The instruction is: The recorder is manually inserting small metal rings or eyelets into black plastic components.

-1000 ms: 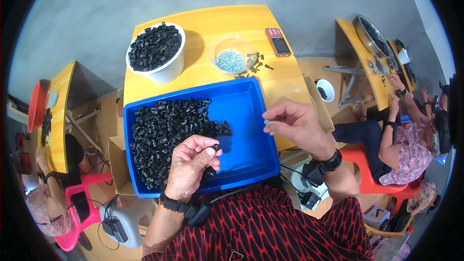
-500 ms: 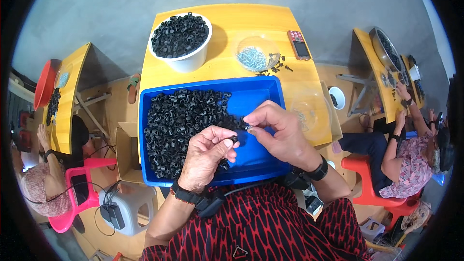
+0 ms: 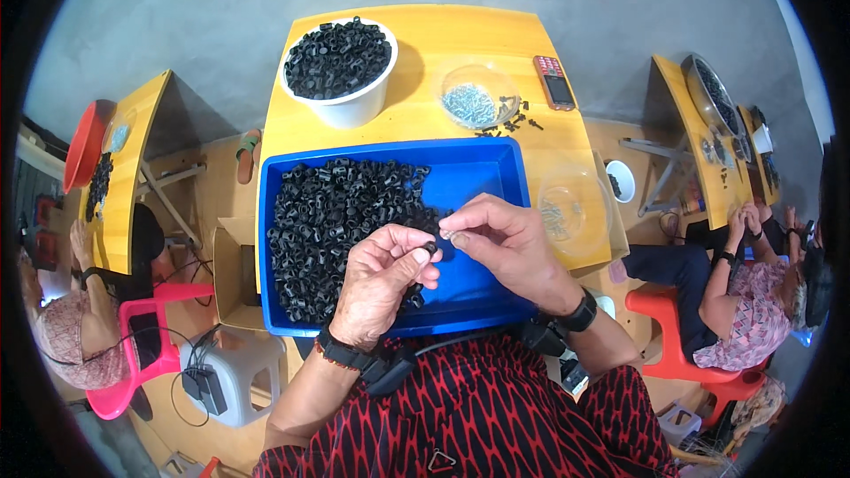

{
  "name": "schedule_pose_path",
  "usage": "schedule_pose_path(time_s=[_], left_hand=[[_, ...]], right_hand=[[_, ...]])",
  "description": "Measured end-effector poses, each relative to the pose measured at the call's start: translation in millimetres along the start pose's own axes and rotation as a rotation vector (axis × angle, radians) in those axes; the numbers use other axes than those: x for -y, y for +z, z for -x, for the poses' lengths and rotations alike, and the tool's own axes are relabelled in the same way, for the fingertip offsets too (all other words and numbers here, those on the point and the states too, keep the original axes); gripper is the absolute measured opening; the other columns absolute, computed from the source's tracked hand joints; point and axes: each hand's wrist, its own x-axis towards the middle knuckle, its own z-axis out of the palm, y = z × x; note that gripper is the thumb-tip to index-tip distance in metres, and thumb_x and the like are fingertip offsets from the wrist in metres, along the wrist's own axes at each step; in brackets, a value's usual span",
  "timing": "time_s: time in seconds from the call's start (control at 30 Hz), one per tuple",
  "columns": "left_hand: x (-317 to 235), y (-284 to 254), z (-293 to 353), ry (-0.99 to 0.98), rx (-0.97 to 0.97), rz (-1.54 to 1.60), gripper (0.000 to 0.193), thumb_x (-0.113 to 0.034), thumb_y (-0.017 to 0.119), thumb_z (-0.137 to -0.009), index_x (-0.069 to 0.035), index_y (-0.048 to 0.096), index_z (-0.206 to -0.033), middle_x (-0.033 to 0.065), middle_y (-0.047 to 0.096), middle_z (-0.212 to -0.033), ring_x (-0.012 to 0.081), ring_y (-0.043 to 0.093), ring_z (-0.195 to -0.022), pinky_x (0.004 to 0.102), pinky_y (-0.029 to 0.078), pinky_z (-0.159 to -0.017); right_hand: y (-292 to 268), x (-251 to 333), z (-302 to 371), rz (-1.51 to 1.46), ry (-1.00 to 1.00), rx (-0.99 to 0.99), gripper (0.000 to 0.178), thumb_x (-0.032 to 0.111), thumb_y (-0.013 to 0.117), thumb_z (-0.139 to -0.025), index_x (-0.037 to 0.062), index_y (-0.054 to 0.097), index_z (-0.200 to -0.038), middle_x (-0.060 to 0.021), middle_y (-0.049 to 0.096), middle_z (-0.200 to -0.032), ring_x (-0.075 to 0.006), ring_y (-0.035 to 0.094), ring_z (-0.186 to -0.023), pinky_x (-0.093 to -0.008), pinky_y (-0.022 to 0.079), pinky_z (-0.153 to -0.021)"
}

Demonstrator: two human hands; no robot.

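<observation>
Over the blue tray [image 3: 478,179], my left hand [image 3: 379,279] is closed, pinching a small black plastic clip [image 3: 430,248] between thumb and fingers. Just beside it, my right hand [image 3: 513,252] is closed in a pinch on a small silvery screw [image 3: 445,235], mostly hidden by the fingertips. The two sets of fingertips almost meet; whether screw and clip touch, I cannot tell. A heap of similar black clips [image 3: 323,230] covers the left and middle of the tray.
Behind the tray stand a white bucket [image 3: 376,102] heaped with black parts, a clear bowl [image 3: 478,80] of silvery screws, loose black screws [image 3: 513,119] and a red phone [image 3: 553,84]. A clear dish [image 3: 567,212] sits right. Co-workers sit at side tables [image 3: 119,204], [image 3: 708,150].
My right hand has moved slightly left, bringing its screw closer to the clip in my left hand. The left hand keeps its pinch. The view has shifted a little.
</observation>
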Motion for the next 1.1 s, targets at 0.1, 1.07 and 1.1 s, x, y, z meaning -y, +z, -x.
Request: schedule_pose_path(time_s=[0.1, 1.07, 1.1], left_hand=[[0, 0, -1, -0.006, 0.001, 0.019, 0.015, -0.004, 0.065, -0.094, 0.000, 0.063, -0.109, 0.0121, 0.070, -0.096, 0.0155, 0.069, -0.077, 0.0310, 0.060, -0.071], [-6, -7, 2, 0.333, -0.023, 0.206, 0.011, -0.008, 0.062, -0.096, -0.003, 0.060, -0.106, 0.0129, 0.065, -0.098, 0.0167, 0.064, -0.077, 0.0316, 0.055, -0.071], [-9, -7, 5, 0.378, -0.070, 0.231, 0.013, -0.009, 0.063, -0.096, -0.003, 0.060, -0.107, 0.0119, 0.065, -0.099, 0.0168, 0.063, -0.079, 0.0317, 0.054, -0.072]], right_hand=[[8, -3, 0, -0.069, -0.006, -0.020, 0.016, -0.002, 0.067, -0.090, 0.0047, 0.071, -0.105, -0.0056, 0.065, -0.094, -0.0129, 0.066, -0.082, -0.0245, 0.053, -0.072], [6, -8, -11, -0.113, 0.072, -0.196, 0.021, -0.004, 0.062, -0.092, 0.0022, 0.070, -0.110, -0.0081, 0.067, -0.090, -0.0137, 0.067, -0.084, -0.0252, 0.053, -0.073], [2, -8, -12, -0.067, 0.156, -0.154, 0.019, -0.003, 0.062, -0.091, 0.0014, 0.070, -0.109, -0.0094, 0.068, -0.090, -0.0159, 0.068, -0.083, -0.0271, 0.054, -0.073]])
